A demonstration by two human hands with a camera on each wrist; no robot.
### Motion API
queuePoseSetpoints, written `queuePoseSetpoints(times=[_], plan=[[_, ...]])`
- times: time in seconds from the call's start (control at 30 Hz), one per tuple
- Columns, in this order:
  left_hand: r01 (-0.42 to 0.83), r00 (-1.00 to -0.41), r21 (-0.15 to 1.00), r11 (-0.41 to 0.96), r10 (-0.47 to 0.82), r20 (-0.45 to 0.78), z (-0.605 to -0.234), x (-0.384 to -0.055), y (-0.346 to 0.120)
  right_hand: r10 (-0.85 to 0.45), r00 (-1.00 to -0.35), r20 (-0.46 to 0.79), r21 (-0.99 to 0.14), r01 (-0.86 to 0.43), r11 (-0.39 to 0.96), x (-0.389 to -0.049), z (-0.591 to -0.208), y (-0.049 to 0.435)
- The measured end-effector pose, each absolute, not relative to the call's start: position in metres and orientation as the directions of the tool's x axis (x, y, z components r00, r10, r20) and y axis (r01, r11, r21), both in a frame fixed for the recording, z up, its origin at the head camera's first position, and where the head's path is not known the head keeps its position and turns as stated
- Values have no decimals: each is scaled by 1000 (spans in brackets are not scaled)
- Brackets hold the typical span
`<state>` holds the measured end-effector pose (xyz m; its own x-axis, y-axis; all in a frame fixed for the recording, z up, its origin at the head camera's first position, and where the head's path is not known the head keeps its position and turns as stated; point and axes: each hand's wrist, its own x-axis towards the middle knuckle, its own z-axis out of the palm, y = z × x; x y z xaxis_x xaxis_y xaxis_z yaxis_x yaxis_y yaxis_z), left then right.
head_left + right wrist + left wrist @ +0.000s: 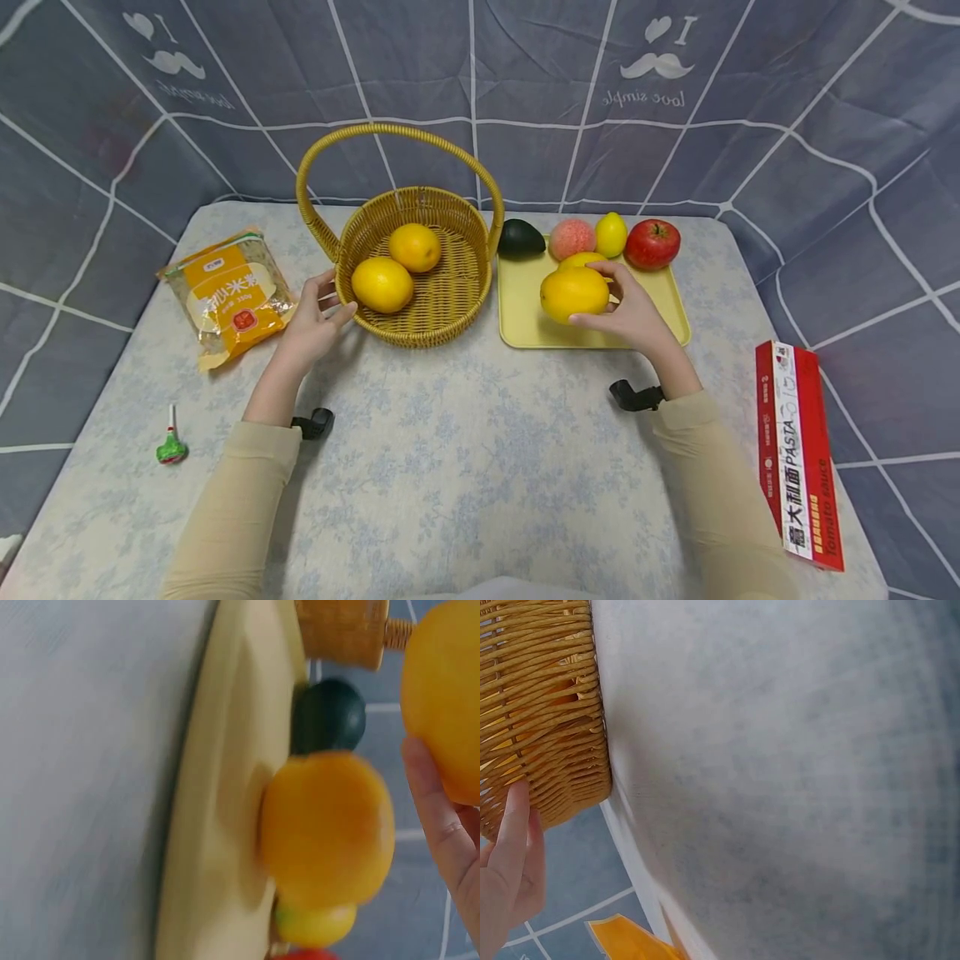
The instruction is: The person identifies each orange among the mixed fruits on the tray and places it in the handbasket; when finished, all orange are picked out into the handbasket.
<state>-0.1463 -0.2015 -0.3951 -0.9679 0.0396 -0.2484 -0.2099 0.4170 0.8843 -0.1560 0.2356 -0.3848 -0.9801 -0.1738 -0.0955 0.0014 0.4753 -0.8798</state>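
My right hand grips a large yellow oval fruit between thumb and fingers, raised over the pale yellow tray. In the right wrist view, fingers press against the held fruit, and a second yellow fruit sits lower on the tray. The left hand is at the left side of a wicker basket. Its extended finger touches the basket's woven outer wall. Inside the basket lie a yellow fruit and an orange-yellow one.
Along the tray's back are a dark green avocado, a pink peach, a lemon and a red apple. An orange-and-clear food bag and green lollipop lie left, a red pasta box right. The basket's tall handle arches upward.
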Motion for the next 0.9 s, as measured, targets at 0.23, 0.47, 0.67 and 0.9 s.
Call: queuePoseSetpoints(times=[0.23,0.47,0.67,0.9], plan=[[-207,-969,885,418,39,-245,-395,-147,-201,-204,-976,-77,-904,-18,428,-166,-379,194],[-208,-969,884,419,38,-246,-395,-147,-200,-243,-970,-32,-923,-64,379,-173,-378,153],[-209,-968,884,418,37,-247,-394,-147,-200,-247,-969,-18,-928,-77,366,-177,-378,126],[-217,-967,881,421,30,-252,-395,-147,-200,-236,-972,1,-916,-96,390,-179,-381,102]])
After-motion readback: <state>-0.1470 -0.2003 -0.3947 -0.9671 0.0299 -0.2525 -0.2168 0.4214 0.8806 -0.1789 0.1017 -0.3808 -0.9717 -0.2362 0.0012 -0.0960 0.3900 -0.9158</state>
